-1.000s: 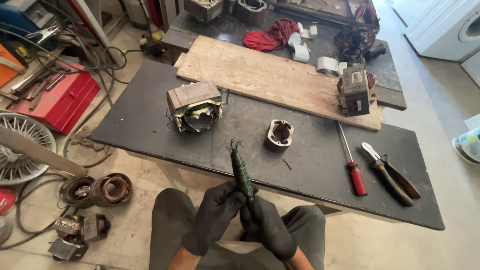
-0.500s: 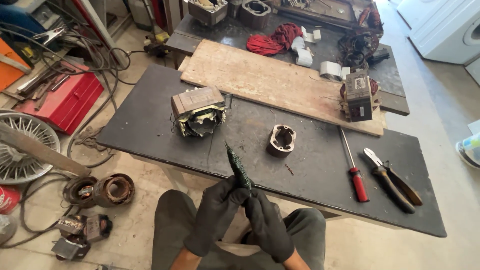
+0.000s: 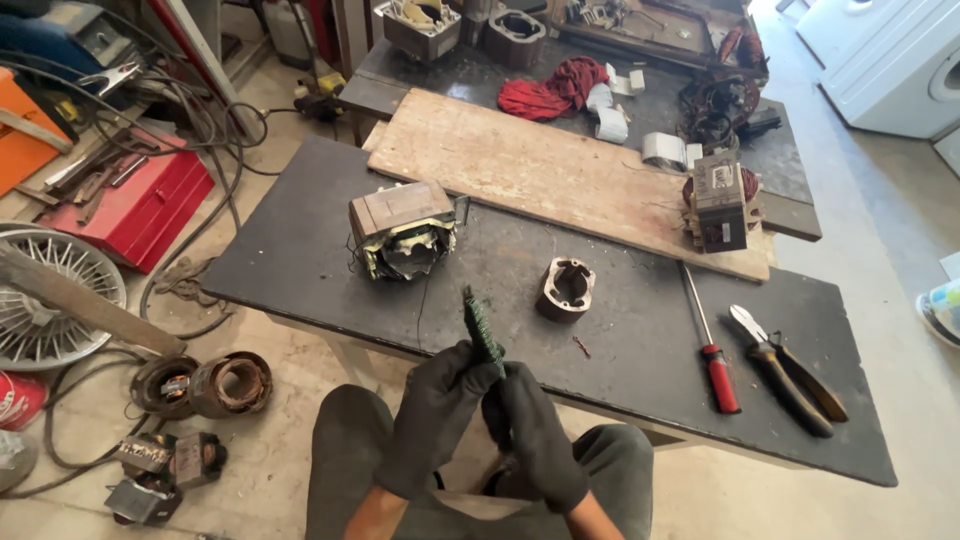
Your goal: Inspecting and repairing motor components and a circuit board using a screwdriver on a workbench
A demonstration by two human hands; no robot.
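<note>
Both my hands wear black gloves and meet over my lap, just in front of the dark table [image 3: 640, 350]. My left hand [image 3: 430, 415] and my right hand [image 3: 535, 430] together grip a thin dark green bundle of wire [image 3: 482, 328] that sticks up and away from me. Beyond it on the table lie a small round metal stator [image 3: 566, 289] and a larger boxy motor core with windings [image 3: 402, 228].
A red-handled screwdriver [image 3: 708, 345] and pliers [image 3: 785, 368] lie at the right. A wooden plank [image 3: 560, 180] with a transformer core [image 3: 718, 200] sits further back. On the floor at the left are motor parts [image 3: 210, 385], a red toolbox [image 3: 135, 205] and a fan grille [image 3: 45, 295].
The view has shifted slightly. My hands and the green wire bundle stay at the table's front edge, with the bundle tilted a little more to the left.
</note>
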